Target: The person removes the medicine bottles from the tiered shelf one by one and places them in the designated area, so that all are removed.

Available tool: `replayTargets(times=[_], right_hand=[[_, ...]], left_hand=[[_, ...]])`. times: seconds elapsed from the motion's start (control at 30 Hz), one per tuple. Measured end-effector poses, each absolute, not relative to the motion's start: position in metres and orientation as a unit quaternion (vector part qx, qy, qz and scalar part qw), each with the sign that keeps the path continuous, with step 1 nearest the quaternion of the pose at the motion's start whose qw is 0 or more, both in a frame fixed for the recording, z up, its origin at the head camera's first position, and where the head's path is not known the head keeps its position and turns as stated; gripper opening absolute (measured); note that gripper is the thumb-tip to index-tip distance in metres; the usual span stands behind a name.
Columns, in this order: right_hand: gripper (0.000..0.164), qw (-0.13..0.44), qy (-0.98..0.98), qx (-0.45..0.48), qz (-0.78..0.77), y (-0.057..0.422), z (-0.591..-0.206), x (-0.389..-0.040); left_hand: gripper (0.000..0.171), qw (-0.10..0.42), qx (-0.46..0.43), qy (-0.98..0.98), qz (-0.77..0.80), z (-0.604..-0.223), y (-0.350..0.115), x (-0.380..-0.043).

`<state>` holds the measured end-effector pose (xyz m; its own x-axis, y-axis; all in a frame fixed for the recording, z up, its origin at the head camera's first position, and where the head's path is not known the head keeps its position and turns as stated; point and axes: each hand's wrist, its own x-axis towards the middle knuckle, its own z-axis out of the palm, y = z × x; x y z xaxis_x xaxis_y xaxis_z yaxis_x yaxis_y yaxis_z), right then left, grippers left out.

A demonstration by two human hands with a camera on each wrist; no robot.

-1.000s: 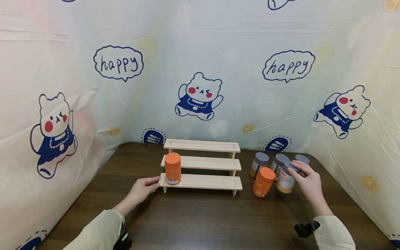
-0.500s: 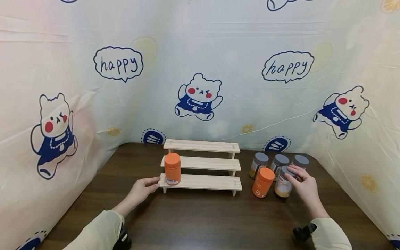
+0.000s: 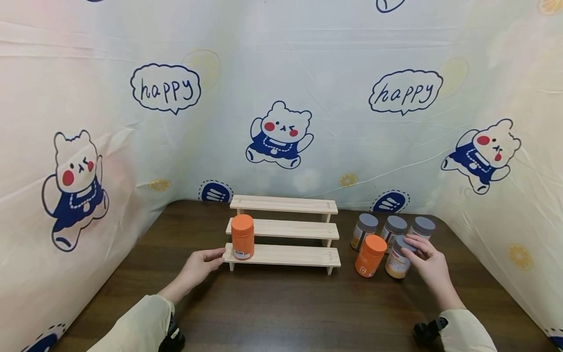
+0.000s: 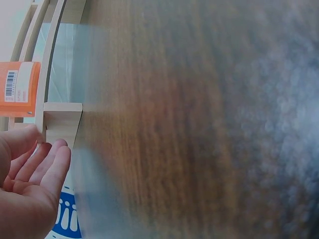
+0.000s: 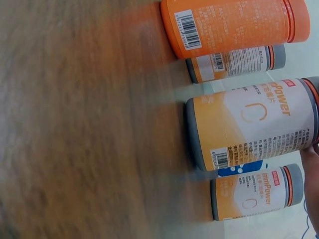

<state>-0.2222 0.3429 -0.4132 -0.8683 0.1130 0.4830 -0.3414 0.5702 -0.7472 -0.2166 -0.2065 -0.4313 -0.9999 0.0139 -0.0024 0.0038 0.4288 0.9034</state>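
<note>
A three-tier wooden display rack (image 3: 294, 256) stands on the table. My left hand (image 3: 195, 274) pinches the left end of its lowest board, thumb on top and fingers beneath, as the left wrist view shows. An orange bottle (image 3: 243, 238) sits upright on that board near its left end. My right hand (image 3: 431, 264) grips a grey-capped supplement bottle (image 3: 397, 264) by its lid. This bottle, with a white and yellow label (image 5: 259, 122), appears upright. Whether its base touches the table is hard to tell. A second orange bottle (image 3: 370, 256) stands just left of it.
Behind the held bottle are three more grey-capped bottles: a left one (image 3: 366, 225), a middle one (image 3: 395, 227) and a right one (image 3: 423, 227). The dark wooden table (image 3: 281, 308) ends at a printed cloth backdrop (image 3: 343, 132) on the back and sides.
My right hand has drawn the held grey-capped bottle a little to the left and nearer, uncovering more of the bottle at far right. My left hand and the rack stay put.
</note>
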Motion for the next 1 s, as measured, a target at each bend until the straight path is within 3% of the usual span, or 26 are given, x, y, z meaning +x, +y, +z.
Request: replayTargets(times=[0.73,1.0], right_hand=[[0.033,0.263,-0.842,0.078,0.465,0.344,-0.414,-0.219],[0.036,0.273,-0.82,0.066,0.499,0.338,-0.387,-0.219]], left_hand=[[0.034,0.001,0.006,0.844,0.537,-0.432,-0.205,-0.216],[0.034,0.005,0.006,0.845,0.535,-0.431,-0.206,-0.217]])
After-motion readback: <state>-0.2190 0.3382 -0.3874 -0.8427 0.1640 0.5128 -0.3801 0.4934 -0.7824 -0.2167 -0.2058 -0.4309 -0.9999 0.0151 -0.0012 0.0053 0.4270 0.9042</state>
